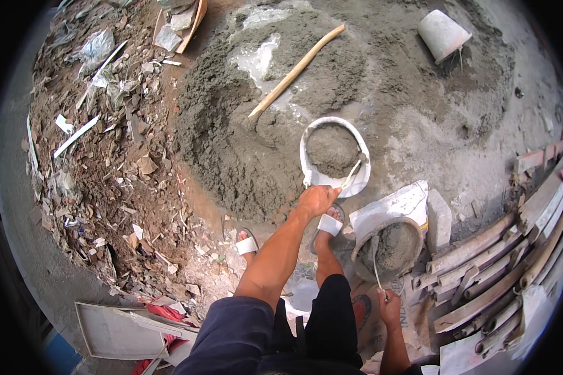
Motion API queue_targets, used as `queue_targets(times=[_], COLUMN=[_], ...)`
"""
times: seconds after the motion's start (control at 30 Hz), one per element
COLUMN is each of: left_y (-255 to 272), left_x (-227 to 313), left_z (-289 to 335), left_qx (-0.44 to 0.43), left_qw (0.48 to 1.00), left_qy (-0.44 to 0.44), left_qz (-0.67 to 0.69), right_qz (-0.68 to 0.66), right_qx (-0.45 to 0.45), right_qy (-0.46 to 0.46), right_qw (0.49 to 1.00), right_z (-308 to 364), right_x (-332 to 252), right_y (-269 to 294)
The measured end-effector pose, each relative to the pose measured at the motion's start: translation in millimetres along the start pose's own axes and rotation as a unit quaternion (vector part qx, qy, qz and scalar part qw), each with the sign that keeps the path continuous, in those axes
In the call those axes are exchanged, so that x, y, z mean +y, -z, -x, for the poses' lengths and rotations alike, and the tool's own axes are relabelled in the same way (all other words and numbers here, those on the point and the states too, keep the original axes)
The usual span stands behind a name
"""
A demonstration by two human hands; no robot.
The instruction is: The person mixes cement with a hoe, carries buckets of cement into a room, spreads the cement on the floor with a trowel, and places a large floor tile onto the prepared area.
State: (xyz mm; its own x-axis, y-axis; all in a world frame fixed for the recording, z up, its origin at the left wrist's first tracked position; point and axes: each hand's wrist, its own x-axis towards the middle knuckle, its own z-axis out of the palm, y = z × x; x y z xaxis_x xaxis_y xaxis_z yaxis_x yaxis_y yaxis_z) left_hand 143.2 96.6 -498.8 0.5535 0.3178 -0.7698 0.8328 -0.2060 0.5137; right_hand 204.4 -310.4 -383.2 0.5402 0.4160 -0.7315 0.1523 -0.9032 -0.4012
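Note:
My left hand [317, 201] is closed around the thin handle of a white bucket [304, 156] that holds grey wet mortar [333, 150]. That bucket is in front of my feet, at the near edge of a wide mortar heap [225, 150]. Lower and to the right, my right hand [389, 306] grips the handle of a second bucket [358, 265], pale-rimmed and also with mortar inside. Beside that one lies a white sack or sheet [394, 203] smeared with cement. A long wooden tool handle [297, 70] slants out of the heap; its lower end is buried.
An overturned grey bucket [441, 36] lies at the far right. Stacked pipes and wooden lengths [481, 269] fill the right side. Rubble and scraps [119, 187] cover the left, with a pale panel [109, 331] below. My sandalled feet [328, 224] stand close to the left bucket.

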Motion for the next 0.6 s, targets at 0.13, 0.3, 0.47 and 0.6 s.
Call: queue_targets(times=[0.13,0.3,0.47,0.6], left_y=[-24,-35,-74,-128], left_x=[-23,-78,-125,-168], left_z=[92,247,426,553], left_qx=[0.065,0.208,0.318,0.428], left_qw=[0.988,0.934,0.766,0.590], left_qy=[0.071,0.170,0.311,0.380], left_qz=[0.124,0.236,0.465,0.570], right_qz=[-0.041,0.035,0.002,0.070], right_qx=[-0.006,-0.055,-0.025,-0.029], right_qy=[-0.027,0.030,0.067,0.152], right_qw=[0.999,0.997,0.997,0.985], right_z=[-1,-11,-56,-79], right_x=[15,49,44,-1], right_y=[10,12,30,33])
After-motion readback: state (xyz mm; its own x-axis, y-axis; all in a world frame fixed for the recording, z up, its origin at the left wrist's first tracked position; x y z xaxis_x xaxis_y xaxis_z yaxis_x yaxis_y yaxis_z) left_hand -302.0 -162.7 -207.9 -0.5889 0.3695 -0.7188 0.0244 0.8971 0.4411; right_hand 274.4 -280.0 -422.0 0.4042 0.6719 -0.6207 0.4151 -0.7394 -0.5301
